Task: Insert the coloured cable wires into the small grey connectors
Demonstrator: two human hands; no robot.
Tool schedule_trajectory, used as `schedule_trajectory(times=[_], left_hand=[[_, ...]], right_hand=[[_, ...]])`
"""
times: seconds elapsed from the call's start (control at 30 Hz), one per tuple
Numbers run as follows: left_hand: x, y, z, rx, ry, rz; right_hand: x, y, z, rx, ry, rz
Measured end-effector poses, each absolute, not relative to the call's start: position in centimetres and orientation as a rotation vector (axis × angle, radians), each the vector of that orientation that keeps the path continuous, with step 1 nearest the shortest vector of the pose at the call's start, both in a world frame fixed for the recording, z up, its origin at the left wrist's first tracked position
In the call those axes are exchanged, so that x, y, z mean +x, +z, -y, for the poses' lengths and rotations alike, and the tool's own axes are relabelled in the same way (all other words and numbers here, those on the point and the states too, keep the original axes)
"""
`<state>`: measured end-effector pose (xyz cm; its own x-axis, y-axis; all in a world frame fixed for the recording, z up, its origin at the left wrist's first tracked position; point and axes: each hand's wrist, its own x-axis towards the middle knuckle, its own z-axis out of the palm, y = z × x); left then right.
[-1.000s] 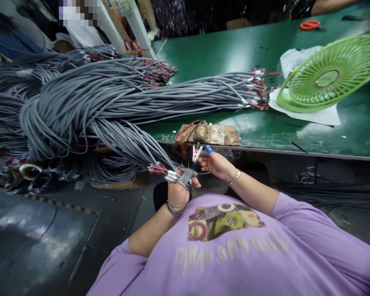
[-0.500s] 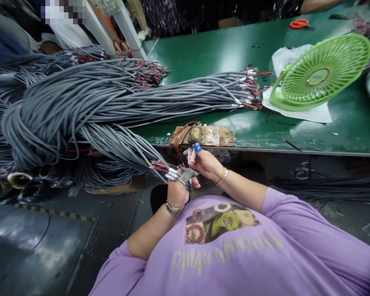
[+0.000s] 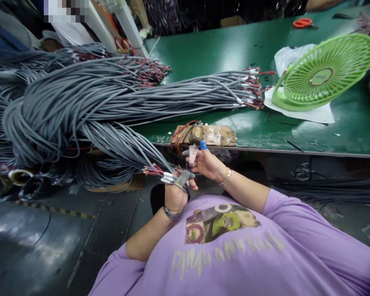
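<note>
My left hand (image 3: 175, 198), with a grey covering on its thumb, is closed around the ends of several grey cables (image 3: 142, 150). White sleeves and thin coloured wires (image 3: 154, 169) stick out beside its fingers. Just right of it, my right hand (image 3: 210, 165) holds a small pale pink clip (image 3: 193, 153) in its fingers, blurred by motion. Blue tape wraps its thumb, which points up a little apart from the clip. Thin wire ends show between the two hands; their exact contact with the clip cannot be made out.
A large bundle of grey cables (image 3: 111, 92) lies across the green table (image 3: 209, 53). At the front edge is a wooden block (image 3: 218, 135) with wires. Further right stand a green fan (image 3: 323, 76) and orange-handled scissors (image 3: 302, 23). Another person's arm (image 3: 322, 4) shows at the back.
My right thumb has lifted away from the pink clip, which has turned and blurred. My left hand has shifted slightly left and down with the cable ends.
</note>
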<state>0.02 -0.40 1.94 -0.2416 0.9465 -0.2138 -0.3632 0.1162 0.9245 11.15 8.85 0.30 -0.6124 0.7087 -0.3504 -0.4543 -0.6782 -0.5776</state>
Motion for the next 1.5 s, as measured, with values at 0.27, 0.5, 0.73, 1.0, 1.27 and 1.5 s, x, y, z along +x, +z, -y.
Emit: schedule_trajectory(times=[0.27, 0.5, 0.73, 1.0, 1.27, 1.5], left_hand=[[0.5, 2.0, -0.2, 0.662, 1.498, -1.198], [0.6, 1.6, -0.5, 0.660, 1.500, -1.204], [0.7, 1.7, -0.3, 0.656, 1.515, -1.211], [1.1, 1.1, -0.7, 0.660, 1.522, -1.210], [1.0, 1.0, -0.5, 0.714, 1.513, -1.219], [0.0, 0.3, 0.6, 0.729, 1.494, -1.160]], right_hand=[[10.8, 0.5, -8.2, -0.731, 2.055, 0.694], [10.9, 0.7, -7.7, -0.716, 2.058, 0.684], [10.6, 0.5, -8.2, -0.750, 2.133, 0.568], [9.8, 0.6, -8.6, -0.722, 2.123, 0.401], [9.8, 0.0, -8.2, -0.673, 2.146, 0.403], [11.0, -0.9, -8.2, -0.619, 2.214, 0.335]])
